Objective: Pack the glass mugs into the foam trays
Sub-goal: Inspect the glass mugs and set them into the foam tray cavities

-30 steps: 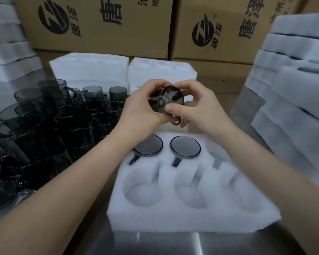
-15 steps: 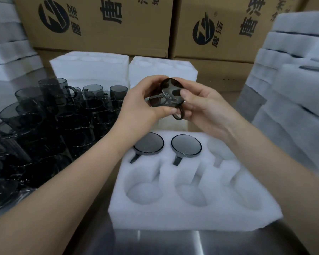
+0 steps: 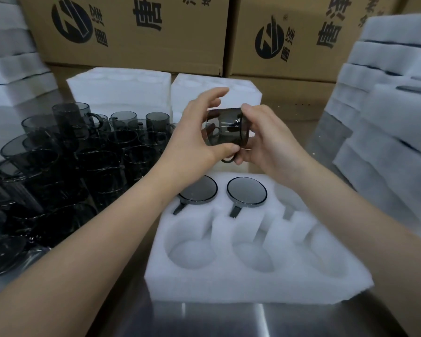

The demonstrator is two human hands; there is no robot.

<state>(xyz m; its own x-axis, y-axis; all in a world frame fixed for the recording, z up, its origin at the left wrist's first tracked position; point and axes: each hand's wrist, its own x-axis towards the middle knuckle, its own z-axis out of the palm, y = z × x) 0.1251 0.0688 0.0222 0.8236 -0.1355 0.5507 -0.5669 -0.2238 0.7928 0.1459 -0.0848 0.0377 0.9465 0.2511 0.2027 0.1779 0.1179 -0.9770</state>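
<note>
Up at eleven o'clock, the left cardboard box [image 3: 180,45] shows a round black logo [image 3: 72,20] and a big black 唐; further characters run off the top edge. At one o'clock, the right cardboard box [image 3: 301,59] carries a matching logo [image 3: 269,38] beside 唐泽.

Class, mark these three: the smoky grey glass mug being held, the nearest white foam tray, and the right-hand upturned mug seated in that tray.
Smoky grey glass mug [image 3: 227,128]: head view, side wall.
White foam tray [image 3: 253,287]: head view, bare front rim.
Right-hand upturned mug [image 3: 246,192]: head view, flat base facing up.
</note>
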